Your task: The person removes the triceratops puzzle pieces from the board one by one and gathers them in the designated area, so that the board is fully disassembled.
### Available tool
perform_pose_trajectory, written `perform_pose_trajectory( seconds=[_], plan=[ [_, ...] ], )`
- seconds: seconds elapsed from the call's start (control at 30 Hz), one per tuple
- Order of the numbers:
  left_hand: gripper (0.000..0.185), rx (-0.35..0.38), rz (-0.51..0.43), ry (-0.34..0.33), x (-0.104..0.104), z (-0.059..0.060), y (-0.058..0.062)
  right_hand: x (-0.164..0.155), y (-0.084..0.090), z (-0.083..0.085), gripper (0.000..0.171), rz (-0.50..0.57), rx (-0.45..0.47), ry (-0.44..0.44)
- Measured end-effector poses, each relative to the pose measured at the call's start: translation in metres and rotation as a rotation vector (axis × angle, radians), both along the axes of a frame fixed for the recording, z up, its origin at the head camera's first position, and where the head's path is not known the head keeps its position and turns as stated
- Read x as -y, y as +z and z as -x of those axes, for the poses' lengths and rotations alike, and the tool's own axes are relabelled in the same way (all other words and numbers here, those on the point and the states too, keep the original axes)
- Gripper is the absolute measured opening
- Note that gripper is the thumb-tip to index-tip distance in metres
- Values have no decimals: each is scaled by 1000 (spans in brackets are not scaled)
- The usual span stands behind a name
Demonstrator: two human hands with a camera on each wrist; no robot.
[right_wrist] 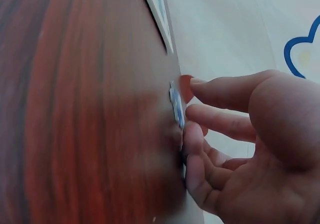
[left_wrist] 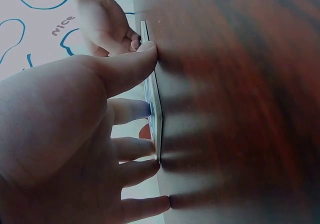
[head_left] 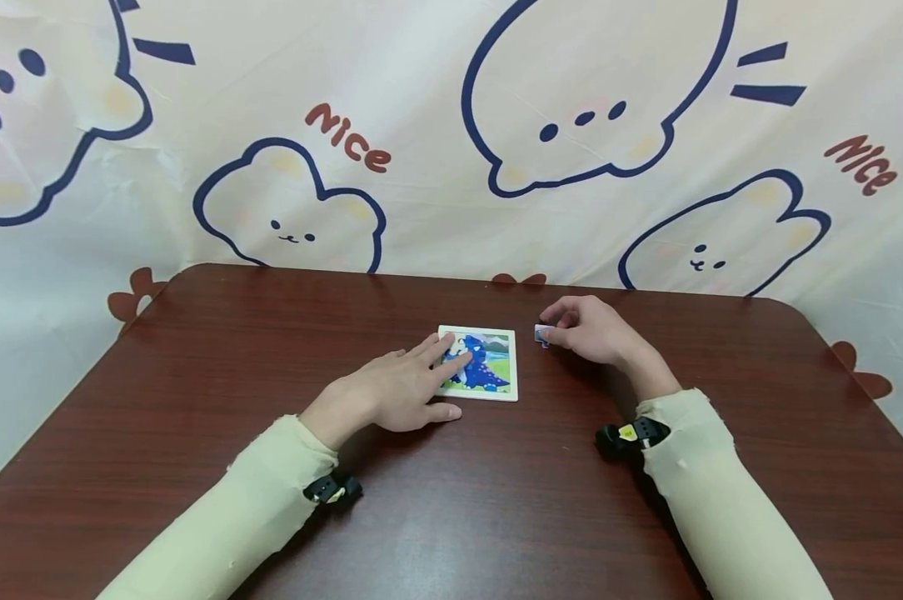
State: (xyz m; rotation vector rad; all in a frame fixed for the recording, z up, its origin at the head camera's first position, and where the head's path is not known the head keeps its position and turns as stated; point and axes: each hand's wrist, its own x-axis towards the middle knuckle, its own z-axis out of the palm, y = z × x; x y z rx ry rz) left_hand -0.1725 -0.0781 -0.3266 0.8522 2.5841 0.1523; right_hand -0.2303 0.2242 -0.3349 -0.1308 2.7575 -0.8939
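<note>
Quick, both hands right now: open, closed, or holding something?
Left hand: open, fingers flat on the square dinosaur puzzle board.
Right hand: pinching a small loose puzzle piece on the dark wooden table.

1. My left hand point(head_left: 391, 392) lies over the puzzle board point(head_left: 489, 375), so the picture's left part under my fingers is hidden.
2. The small piece point(head_left: 541, 334) at my right hand's point(head_left: 590, 329) fingertips is too small to make out its print.
3. In the right wrist view the piece point(right_wrist: 176, 104) shows edge-on and blurred.
4. In the left wrist view the board point(left_wrist: 155, 114) shows only its edge.
</note>
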Motion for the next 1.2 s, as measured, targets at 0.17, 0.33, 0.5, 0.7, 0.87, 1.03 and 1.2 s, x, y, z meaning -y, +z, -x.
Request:
perform_pose_trajectory(
  seconds=[0.17,0.33,0.5,0.7,0.87,1.03,1.2],
  plan=[
    [81,8,5,9,-2,1,-2,8,2,1,37,15,-45,14],
    [81,15,9,11,-3,3,-2,21,5,-1,33,46,-74,28],
    [81,22,15,5,-3,3,-2,40,6,-4,28,49,-82,62],
    [80,17,16,-2,-2,2,0,60,4,-6,28,36,-99,153],
    [81,14,10,-5,-1,2,0,67,2,-8,26,10,-87,178],
    [81,11,6,-7,-1,3,0,70,-1,-9,27,-2,-83,203],
    [82,10,6,-6,0,2,0,75,0,-8,27,-10,-68,193]
  ],
)
